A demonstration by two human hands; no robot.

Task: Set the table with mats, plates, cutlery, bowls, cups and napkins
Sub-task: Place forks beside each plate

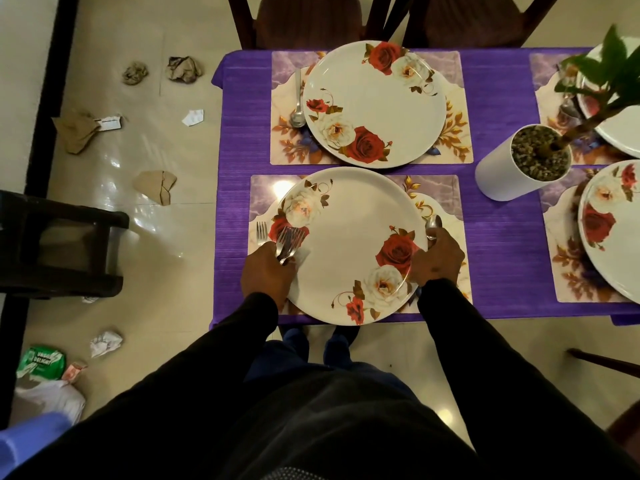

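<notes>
Four plates show; left hand grips forks, right hand a spoon.

On the table, two plates sit on mats at its left end, one behind the other, with a potted plant to their right.

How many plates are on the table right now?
4. One near plate between the hands, one far plate beyond it, and two at the right edge, a near one and a far one behind the plant. More may lie out of frame.
</notes>
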